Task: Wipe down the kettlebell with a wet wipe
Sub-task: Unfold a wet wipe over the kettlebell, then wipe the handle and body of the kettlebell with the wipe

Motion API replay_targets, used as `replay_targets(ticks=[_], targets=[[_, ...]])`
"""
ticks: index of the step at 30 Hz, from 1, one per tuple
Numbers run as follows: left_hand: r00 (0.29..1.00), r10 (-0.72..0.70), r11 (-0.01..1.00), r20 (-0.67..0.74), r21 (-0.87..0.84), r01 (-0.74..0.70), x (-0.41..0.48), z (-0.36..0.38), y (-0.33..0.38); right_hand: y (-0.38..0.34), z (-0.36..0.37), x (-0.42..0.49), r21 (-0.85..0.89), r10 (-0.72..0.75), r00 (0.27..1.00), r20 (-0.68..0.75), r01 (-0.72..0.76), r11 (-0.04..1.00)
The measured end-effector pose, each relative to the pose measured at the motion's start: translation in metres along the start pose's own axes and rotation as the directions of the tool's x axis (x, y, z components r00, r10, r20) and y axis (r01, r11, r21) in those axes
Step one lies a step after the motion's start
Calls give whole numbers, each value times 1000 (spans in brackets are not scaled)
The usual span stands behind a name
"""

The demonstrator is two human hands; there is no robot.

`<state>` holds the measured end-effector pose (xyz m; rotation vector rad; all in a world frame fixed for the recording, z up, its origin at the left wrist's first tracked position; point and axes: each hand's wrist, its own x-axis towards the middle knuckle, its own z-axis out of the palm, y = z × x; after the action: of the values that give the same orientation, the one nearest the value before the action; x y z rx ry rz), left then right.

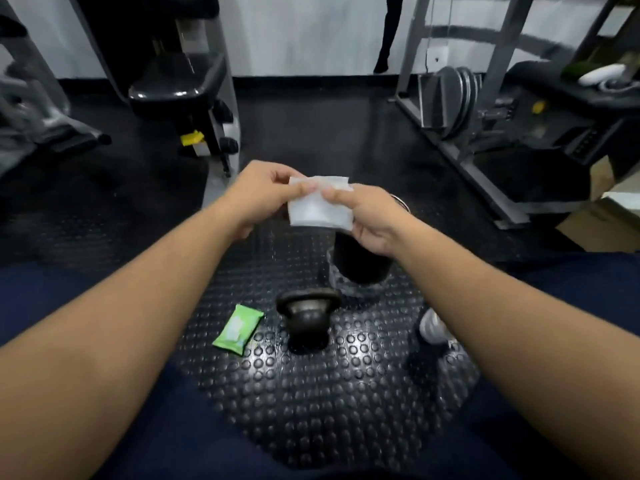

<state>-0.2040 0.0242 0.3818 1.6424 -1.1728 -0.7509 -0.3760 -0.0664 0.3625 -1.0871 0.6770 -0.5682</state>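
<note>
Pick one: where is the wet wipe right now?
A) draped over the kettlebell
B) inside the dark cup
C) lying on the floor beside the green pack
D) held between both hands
D: the left hand and right hand both pinch the wipe in the air, clear of the kettlebell standing on the floor.

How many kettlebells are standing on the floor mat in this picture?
1. The kettlebell stands on the studded floor mat, right of the green wipe pack. The forearms cover some floor, so others may be hidden.
</note>
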Motion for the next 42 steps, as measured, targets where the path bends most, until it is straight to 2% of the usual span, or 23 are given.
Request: replay_targets(ticks=[3, 5, 6, 10, 13, 16, 19, 22, 26, 28, 32, 35, 39, 42], targets=[[999, 33, 958, 18, 285, -37, 4, 7, -11, 35, -18, 3, 98, 103, 994, -49, -98, 990], [999, 15, 854, 28, 520, -27, 9, 14, -22, 57, -36, 9, 122, 166, 978, -127, -151, 981], [1000, -13, 812, 23, 583, -3, 12, 18, -28, 66, -47, 16, 130, 186, 966, -180, -164, 978], [990, -119, 703, 74, 710, 31, 21, 39, -58, 97, -91, 48, 116, 210, 896, -392, -179, 977], [959, -227, 555, 170, 832, -16, 33, 69, -96, 128, -115, 69, -24, 236, 879, -415, -270, 963], [937, -282, 504, 208, 863, -40, 38, 94, -134, 157, -126, 68, -184, 254, 845, -471, -376, 908], [899, -330, 443, 288, 888, -122, 54, 113, -175, 201, -147, 83, -334, 265, 828, -494, -462, 821], [880, -356, 447, 314, 884, -134, 64, 119, -203, 233, -162, 95, -377, 307, 795, -523, -538, 754], [867, -384, 527, 317, 847, -76, 72, 118, -223, 257, -163, 114, -323, 374, 769, -519, -581, 747], [865, -383, 563, 325, 824, -61, 75, 116, -228, 263, -156, 124, -220, 423, 753, -504, -586, 780], [880, -356, 566, 315, 822, -65, 71, 117, -234, 268, -130, 133, 136, 565, 730, -384, -561, 817], [893, -344, 557, 290, 829, -55, 69, 119, -237, 274, -125, 135, 211, 621, 683, -383, -590, 779], [893, -351, 555, 280, 831, -42, 68, 121, -234, 277, -132, 133, 247, 671, 713, -203, -626, 740], [901, -346, 550, 261, 835, -31, 65, 122, -233, 273, -135, 128, 207, 663, 735, -140, -633, 746]])
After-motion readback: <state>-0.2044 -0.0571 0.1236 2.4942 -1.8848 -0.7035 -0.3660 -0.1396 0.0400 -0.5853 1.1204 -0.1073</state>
